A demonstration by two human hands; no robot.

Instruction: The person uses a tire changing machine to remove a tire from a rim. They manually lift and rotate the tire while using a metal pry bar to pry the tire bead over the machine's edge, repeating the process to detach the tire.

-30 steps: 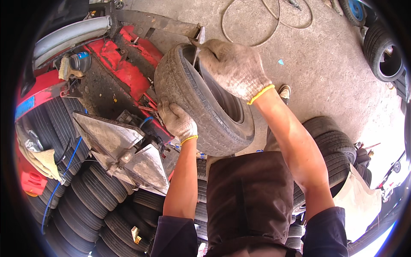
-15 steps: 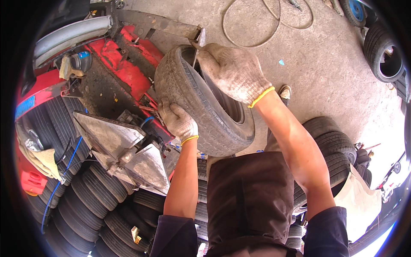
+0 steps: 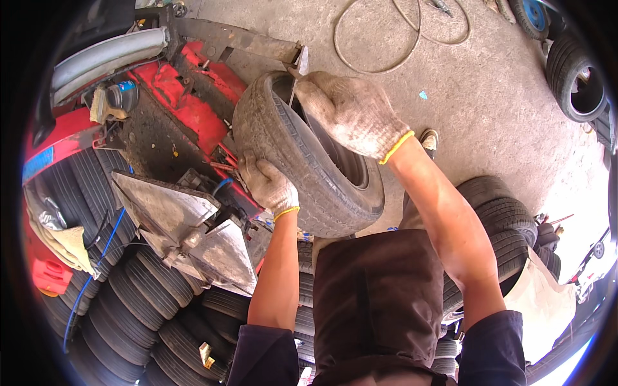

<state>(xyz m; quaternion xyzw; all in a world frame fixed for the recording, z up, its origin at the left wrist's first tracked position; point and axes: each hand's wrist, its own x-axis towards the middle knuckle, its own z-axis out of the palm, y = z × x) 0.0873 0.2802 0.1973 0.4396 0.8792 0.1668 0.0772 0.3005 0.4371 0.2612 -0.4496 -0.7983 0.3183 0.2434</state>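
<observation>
A worn tire (image 3: pixel 302 164) stands on edge, tilted, in front of me, with a wheel rim inside its opening. It leans beside a red tire-changing machine (image 3: pixel 193 106). My left hand (image 3: pixel 267 183), in a white knit glove with a yellow cuff, is curled against the tread on the tire's left side. In a matching, dirtier glove, my right hand (image 3: pixel 354 112) is closed at the tire's far edge, around a metal blade (image 3: pixel 302 61) at the end of the machine's arm (image 3: pixel 238 37). The glove hides most of the fingertips.
A metal turntable with angular plates (image 3: pixel 187 235) sits left of my left forearm. Stacked tires (image 3: pixel 122 309) fill the lower left, and more tires (image 3: pixel 508 222) stand at right. A brush (image 3: pixel 103 106) and a can (image 3: pixel 123 94) rest on the machine. A hose (image 3: pixel 338 48) loops across the concrete floor.
My right hand has shifted very slightly right and down at the blade. The tire has settled a little lower, and my left hand keeps its place on the tread.
</observation>
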